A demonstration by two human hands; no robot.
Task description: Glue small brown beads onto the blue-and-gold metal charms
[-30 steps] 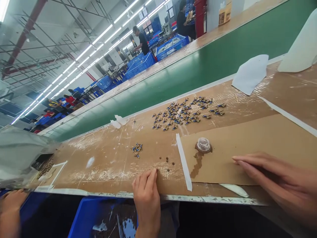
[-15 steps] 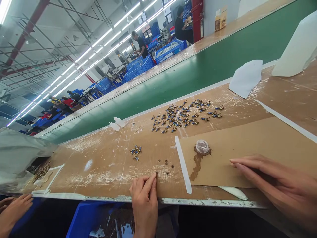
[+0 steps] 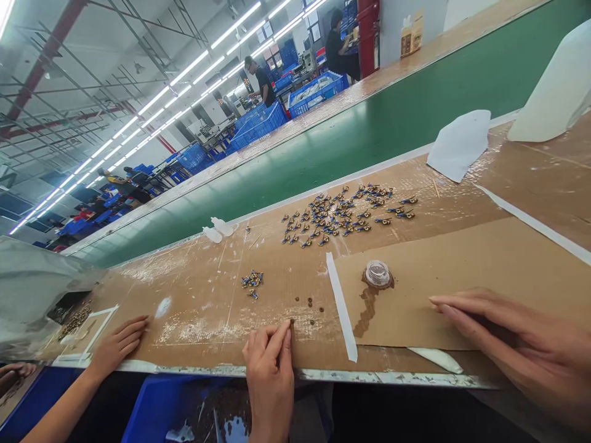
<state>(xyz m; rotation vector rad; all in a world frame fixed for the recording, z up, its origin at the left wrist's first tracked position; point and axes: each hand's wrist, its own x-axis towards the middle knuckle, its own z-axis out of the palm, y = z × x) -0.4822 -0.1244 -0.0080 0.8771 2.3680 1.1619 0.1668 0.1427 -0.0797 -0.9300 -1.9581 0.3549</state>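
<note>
At the front of the bench, my left hand (image 3: pixel 270 369) is closed, thumb and forefinger pinching a small brown round piece (image 3: pixel 292 321) at their tips. Just beyond those fingertips lie several similar brown round pieces (image 3: pixel 310 301). Over the cardboard sheet (image 3: pixel 443 264) on the right, my right hand (image 3: pixel 512 332) has its thumb and forefinger pressed together; anything between them is too small to make out. A clear round cup (image 3: pixel 377 274) sits on that sheet in a brown stain. Small blue-and-gold figure-like pieces (image 3: pixel 341 212) are spread farther back, with a smaller cluster (image 3: pixel 252 280) on the left.
A co-worker's hand (image 3: pixel 120 344) rests on the bench at left. Behind the bench runs a green conveyor belt (image 3: pixel 295 157). Two white bottles (image 3: pixel 221 227) lie near its edge. A blue bin (image 3: pixel 157 400) stands below the bench edge; white paper (image 3: pixel 459 144) lies back right.
The co-worker's hand on the left has moved right and up onto the bench top. Both my hands have stayed almost still, with the same finger positions.
</note>
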